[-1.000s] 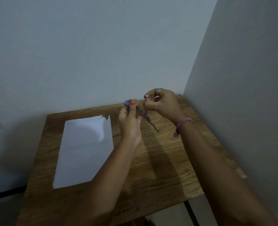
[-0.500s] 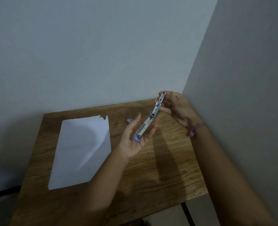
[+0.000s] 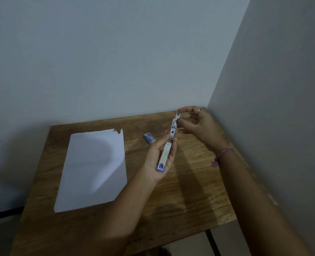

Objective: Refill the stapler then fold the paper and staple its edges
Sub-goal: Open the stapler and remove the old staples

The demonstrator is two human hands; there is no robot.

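Note:
A small metal stapler [image 3: 167, 148] with blue ends is swung fully open into one long strip above the wooden table [image 3: 190, 191]. Its lower half lies in the palm of my left hand [image 3: 158, 159], whose fingers curl loosely round it. My right hand [image 3: 195, 124] is at the upper end, fingertips pinched beside the open magazine; whether it holds staples is too small to tell. A small blue staple box [image 3: 149, 138] lies on the table behind my left hand. The white paper [image 3: 93, 169] lies flat at the left, its far corner torn.
The table stands in a corner, with a grey wall behind [image 3: 116, 61] and another close on the right [image 3: 282, 108]. A dark strip [image 3: 3, 213] runs along the floor at the left.
The stapler has been swung open from a closed grip into a straight strip. My left hand has lowered with it in its palm. The staple box now lies uncovered on the table.

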